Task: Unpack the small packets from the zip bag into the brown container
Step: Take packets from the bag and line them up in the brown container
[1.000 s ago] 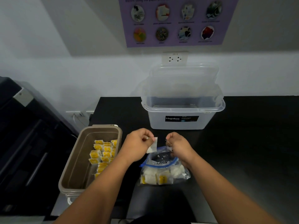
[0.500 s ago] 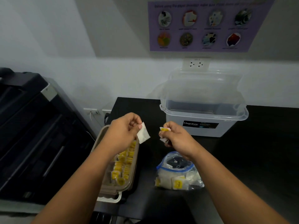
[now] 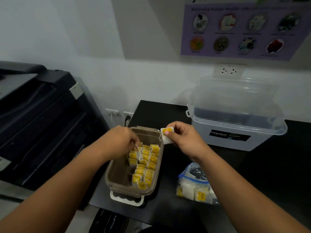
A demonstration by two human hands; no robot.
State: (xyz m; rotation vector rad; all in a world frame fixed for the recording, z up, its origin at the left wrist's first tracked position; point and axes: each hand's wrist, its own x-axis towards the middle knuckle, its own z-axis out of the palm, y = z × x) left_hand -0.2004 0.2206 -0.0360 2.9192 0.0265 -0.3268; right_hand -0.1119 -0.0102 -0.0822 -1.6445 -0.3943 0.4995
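The brown container (image 3: 116, 172) sits at the black table's left edge, with several yellow-labelled packets (image 3: 146, 163) standing in rows along its right side. My left hand (image 3: 120, 142) reaches down inside it and pinches one small white packet (image 3: 139, 154) over the rows. My right hand (image 3: 180, 137) hovers just right of the container's far corner and pinches another packet (image 3: 166, 136), its yellow label and string showing. The zip bag (image 3: 196, 185) lies open on the table below my right forearm, with more packets inside.
A clear lidded storage box (image 3: 235, 125) stands at the back right of the black table (image 3: 269, 165). A large dark printer (image 3: 38, 115) fills the left side. Wall sockets (image 3: 117, 113) sit behind the container. A poster hangs on the wall.
My left hand moved from above the table down into the brown container with its packet. My right hand lifted its packet up and left, away from the zip bag. The camera turned left.
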